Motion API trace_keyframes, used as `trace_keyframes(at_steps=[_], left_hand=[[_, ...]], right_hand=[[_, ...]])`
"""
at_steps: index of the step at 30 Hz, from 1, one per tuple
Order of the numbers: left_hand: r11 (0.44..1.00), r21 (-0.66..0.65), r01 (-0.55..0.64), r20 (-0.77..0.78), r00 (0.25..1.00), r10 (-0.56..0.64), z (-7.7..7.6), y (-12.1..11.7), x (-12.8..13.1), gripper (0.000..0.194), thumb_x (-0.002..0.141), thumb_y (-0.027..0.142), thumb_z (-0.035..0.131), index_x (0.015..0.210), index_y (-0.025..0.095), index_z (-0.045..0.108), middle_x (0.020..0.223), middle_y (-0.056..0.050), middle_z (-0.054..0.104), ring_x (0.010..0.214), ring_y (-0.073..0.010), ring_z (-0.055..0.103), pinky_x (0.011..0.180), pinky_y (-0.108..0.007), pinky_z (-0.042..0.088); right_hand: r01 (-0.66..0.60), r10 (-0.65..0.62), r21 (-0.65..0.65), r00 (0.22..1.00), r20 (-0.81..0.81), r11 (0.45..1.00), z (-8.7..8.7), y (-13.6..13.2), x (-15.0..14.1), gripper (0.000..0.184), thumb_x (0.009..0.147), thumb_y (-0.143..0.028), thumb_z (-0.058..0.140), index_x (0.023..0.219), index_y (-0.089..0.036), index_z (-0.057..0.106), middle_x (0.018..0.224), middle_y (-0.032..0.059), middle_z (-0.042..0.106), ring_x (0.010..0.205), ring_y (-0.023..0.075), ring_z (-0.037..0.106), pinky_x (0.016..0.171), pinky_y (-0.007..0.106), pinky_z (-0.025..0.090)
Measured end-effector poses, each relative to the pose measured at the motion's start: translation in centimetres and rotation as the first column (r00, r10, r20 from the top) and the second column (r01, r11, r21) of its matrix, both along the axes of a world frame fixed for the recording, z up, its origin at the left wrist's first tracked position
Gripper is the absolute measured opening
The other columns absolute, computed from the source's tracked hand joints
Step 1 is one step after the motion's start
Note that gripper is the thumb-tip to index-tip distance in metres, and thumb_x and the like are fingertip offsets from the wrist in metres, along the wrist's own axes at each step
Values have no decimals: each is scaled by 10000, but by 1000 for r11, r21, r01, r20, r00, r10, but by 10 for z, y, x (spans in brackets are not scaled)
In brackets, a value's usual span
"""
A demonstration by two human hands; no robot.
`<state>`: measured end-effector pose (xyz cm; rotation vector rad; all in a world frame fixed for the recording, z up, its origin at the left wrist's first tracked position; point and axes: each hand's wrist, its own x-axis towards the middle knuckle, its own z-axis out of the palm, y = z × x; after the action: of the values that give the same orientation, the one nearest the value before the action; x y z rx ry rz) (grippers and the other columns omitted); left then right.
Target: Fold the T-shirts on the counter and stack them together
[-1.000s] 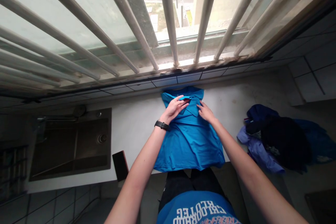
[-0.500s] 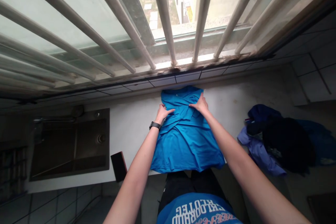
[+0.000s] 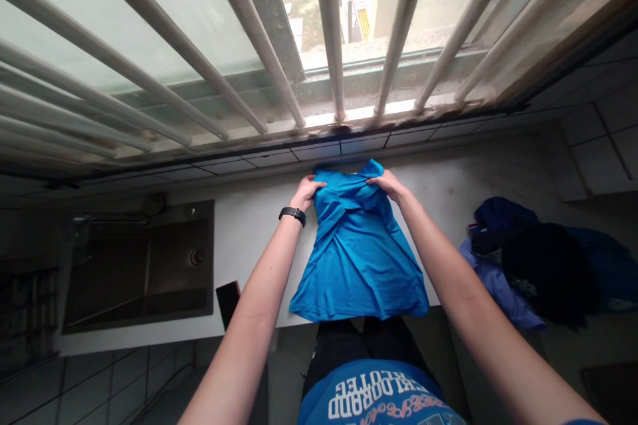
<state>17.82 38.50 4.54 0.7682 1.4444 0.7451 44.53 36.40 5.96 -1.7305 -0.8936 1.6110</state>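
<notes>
A bright blue shirt (image 3: pixel 361 259) lies on the white counter, its wide end at the front edge and its narrower, bunched end towards the window. My left hand (image 3: pixel 308 191) grips the far left side of the cloth, thumb on top; a black band circles that wrist. Opposite it, my right hand (image 3: pixel 387 184) pinches the far right side, where a flap of fabric stands up a little. Creases run across the cloth between both hands. The fingers beneath the cloth are hidden.
To the left a dark sink (image 3: pixel 144 265) is set into the counter (image 3: pixel 254 232). A phone (image 3: pixel 228 302) rests at the front edge beside my left forearm. Dark and purple clothes (image 3: pixel 543 272) are heaped on the right. Window bars (image 3: pixel 329 33) rise behind the counter.
Both hands have closed on the shirt and moved slightly towards the window. The far end is now gathered and partly lifted, and the sides are drawn inward.
</notes>
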Motion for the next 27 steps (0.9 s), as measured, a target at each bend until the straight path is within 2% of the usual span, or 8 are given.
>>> trace_keyframes(at_steps=[4,8,11,13,16,18,24,27], left_hand=[[969,244,-36,-38,998,47,21,10,5,744,641,77,699,1368,143,558,1315,-142,672,1198,-263,652,1062,-388,510],[870,492,-3,-46,998,30,67,6,1,867,657,92,714,1486,188,477,1472,-108,569,1331,-270,561,1116,-350,458],[820,573,5,-91,994,58,98,-17,-6,946,653,106,755,1533,206,426,1481,-98,561,1316,-272,565,1099,-327,467],[833,550,52,-183,981,60,105,-43,-13,867,660,124,760,1483,209,501,1409,-93,619,1242,-266,612,1065,-334,498],[876,438,201,-366,930,-30,90,-93,-28,435,715,154,702,1148,186,730,1158,-75,726,1074,-267,680,979,-373,554],[843,345,413,-481,849,-219,68,-129,-40,152,755,132,624,803,191,756,984,-72,742,1049,-277,678,987,-402,549],[513,84,855,-597,455,-661,12,-219,-69,307,759,32,518,759,246,738,867,-73,705,1041,-245,658,986,-419,524],[477,-18,879,-655,350,-669,0,-246,-66,265,792,59,520,829,229,720,908,-95,688,982,-261,658,928,-421,527]], right_hand=[[128,-138,145,988,65,981,10,6,8,489,602,-154,731,1082,-140,636,1054,64,718,998,250,664,960,437,546],[67,-140,445,981,131,893,44,-3,18,695,636,-244,774,1298,-155,585,1285,89,652,1197,277,601,1062,424,478],[-109,-26,544,972,234,832,71,-38,25,518,761,-319,710,1264,-203,655,1265,75,663,1220,276,592,1073,411,462],[-210,9,558,941,340,803,76,-75,28,341,833,-322,635,1153,-236,717,1176,75,686,1156,267,625,1044,407,484],[-312,-22,583,869,494,750,53,-137,26,224,898,-280,534,968,-259,746,1100,104,690,1128,275,638,1039,444,498],[-454,85,516,804,588,726,24,-177,24,232,904,-236,506,892,-275,734,1079,112,699,1143,285,637,1045,474,501],[-787,418,258,538,732,561,-46,-257,32,300,838,-27,453,869,-216,684,1132,128,700,1077,259,645,929,413,516],[-824,470,120,428,772,554,-49,-266,39,261,791,-6,472,799,-195,651,1041,122,696,990,259,633,839,373,491]])
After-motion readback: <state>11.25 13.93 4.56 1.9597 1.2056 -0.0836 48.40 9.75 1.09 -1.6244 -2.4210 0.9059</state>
